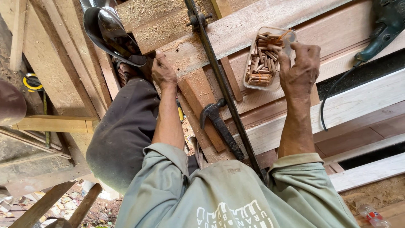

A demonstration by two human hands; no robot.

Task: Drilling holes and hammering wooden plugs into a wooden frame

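Observation:
My left hand (163, 72) lies knuckles up on a sawdust-covered wooden board (185, 50), fingers curled over its edge. It is close to a dark, shiny metal bowl (110, 33). My right hand (300, 67) grips the right rim of a clear plastic container (253, 82) full of several short wooden dowels (263, 59); the thumb is inside over the dowels and the fingers are outside. The container sits on a reddish wooden door frame (337, 29). Between my hands a black bar clamp (221, 86) runs across the wood.
A black claw hammer (219, 124) lies on the boards near my chest. At the top right is a green power tool (386, 23) with a black cable (327, 101). A yellow tape measure (31, 82) sits at the left and a plastic bottle (371, 215) at the bottom right. My knee (122, 131) is at the left.

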